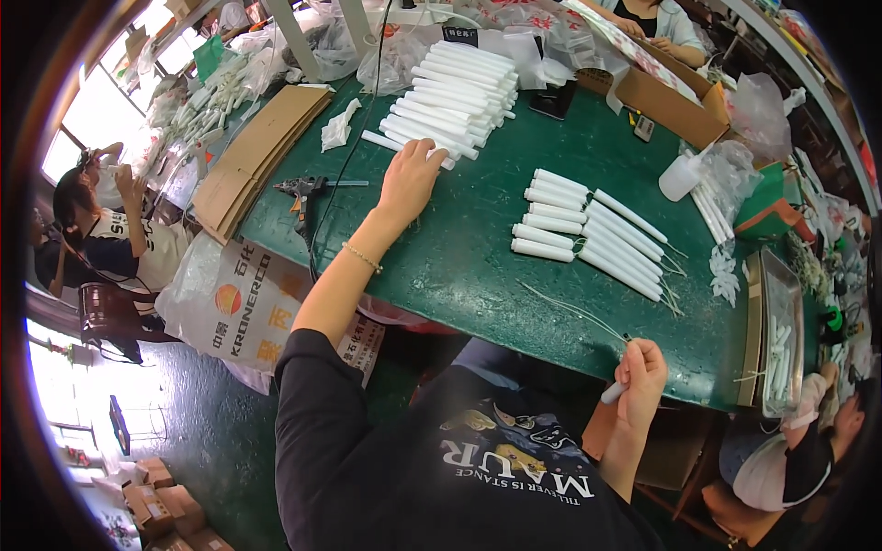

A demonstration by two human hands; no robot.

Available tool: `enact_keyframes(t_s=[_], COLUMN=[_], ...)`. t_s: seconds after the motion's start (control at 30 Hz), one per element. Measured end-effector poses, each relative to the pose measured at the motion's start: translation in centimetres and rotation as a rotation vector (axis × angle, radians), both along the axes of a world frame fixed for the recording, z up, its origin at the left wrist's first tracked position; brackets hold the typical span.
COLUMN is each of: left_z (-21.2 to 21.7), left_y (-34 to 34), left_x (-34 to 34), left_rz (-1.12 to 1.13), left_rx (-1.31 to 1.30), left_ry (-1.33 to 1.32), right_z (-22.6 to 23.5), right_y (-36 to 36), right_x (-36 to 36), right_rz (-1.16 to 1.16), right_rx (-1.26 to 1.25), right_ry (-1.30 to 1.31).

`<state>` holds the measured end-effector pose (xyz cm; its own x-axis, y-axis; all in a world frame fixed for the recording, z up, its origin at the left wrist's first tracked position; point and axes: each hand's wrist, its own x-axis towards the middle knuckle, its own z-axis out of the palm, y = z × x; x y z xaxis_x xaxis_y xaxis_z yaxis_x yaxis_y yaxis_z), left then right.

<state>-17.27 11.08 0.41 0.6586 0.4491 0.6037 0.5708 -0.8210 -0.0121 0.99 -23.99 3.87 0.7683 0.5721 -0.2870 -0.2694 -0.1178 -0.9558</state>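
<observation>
A stack of white tubes (pixel 464 92) lies at the far middle of the green table (pixel 441 248). My left hand (pixel 411 184) is at its near edge, fingers closed round the end of one loose white tube (pixel 381 140). By the table's front edge, my right hand (pixel 641 372) grips another white tube (pixel 614 393), mostly covered by the fingers. Thin pale cords (pixel 574 308) run from that hand leftward over the table. To the right of centre lie two rows of white tubes; the shorter row (pixel 542 249) is beside a longer row (pixel 625 248) with cords trailing from its ends.
A glue gun (pixel 303 197) and flattened cardboard (pixel 257 151) lie at left, with a black cable (pixel 354 138) crossing nearby. A white bottle (pixel 680 176), an open carton (pixel 666 96) and a metal tray (pixel 781 367) are at right. Other people sit around the table.
</observation>
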Motion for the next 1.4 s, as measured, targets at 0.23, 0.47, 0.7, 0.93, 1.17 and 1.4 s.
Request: enact_keyframes(t_s=[0.23,0.47,0.7,0.93,1.17,1.4], left_z=[1.6,4.1,3.3,3.8,4.1,4.0], left_y=[0.5,-8.7,-12.8,-14.2,-14.7,-14.7], left_x=[0.0,1.1,1.8,2.1,2.1,2.2], left_rz=[-0.172,-0.401,-0.608,-0.688,-0.733,-0.745], left_rx=[0.145,-0.214,-0.622,-0.79,-0.915,-0.925], left_ry=[0.044,-0.126,-0.081,-0.063,-0.025,-0.008], right_z=[0.4,2.5,3.9,5.4,5.6,5.8], right_y=[-0.7,-0.5,0.2,0.7,0.7,0.7], right_x=[-0.1,0.2,0.9,0.5,0.5,0.5], right_rz=[0.032,-0.015,0.035,0.055,0.09,0.094], right_rx=[0.073,0.268,0.479,0.591,0.609,0.635], right_ry=[-0.024,-0.149,-0.3,-0.342,-0.345,-0.35])
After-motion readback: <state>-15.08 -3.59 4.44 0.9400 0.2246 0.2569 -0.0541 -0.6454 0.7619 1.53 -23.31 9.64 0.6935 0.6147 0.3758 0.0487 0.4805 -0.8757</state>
